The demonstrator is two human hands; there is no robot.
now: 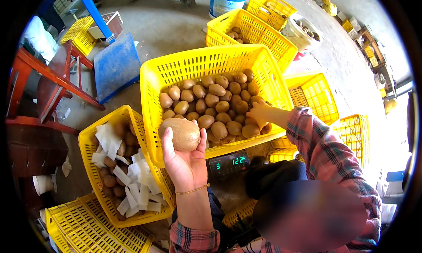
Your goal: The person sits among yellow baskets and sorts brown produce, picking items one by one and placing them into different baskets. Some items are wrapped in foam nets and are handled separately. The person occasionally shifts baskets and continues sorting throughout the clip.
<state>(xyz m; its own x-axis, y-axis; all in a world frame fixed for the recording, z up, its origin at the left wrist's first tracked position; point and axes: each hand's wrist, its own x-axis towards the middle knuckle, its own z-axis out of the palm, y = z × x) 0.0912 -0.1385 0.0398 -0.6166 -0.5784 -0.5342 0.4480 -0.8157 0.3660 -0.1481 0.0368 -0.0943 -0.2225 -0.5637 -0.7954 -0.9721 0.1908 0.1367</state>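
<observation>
In my left hand (185,164) I hold a large kiwifruit (180,134), palm up, over the near left edge of a yellow plastic crate (211,57). Many brown kiwifruits (211,99) lie in that crate. My right hand (259,113) reaches into its right side, fingers down among the fruit; whether it grips one cannot be made out. A digital scale display (229,164) with lit green digits is just below the crate's near edge. At the left, a second yellow crate (88,154) holds more kiwifruits and white paper strips (133,190).
Further yellow crates (250,25) stand beyond and to the right, beside a white bucket (298,34) with fruit and another bucket (227,2). A blue platform scale (117,68) and a red wooden stool (59,85) are at the left. An overturned-looking crate (89,226) lies at lower left.
</observation>
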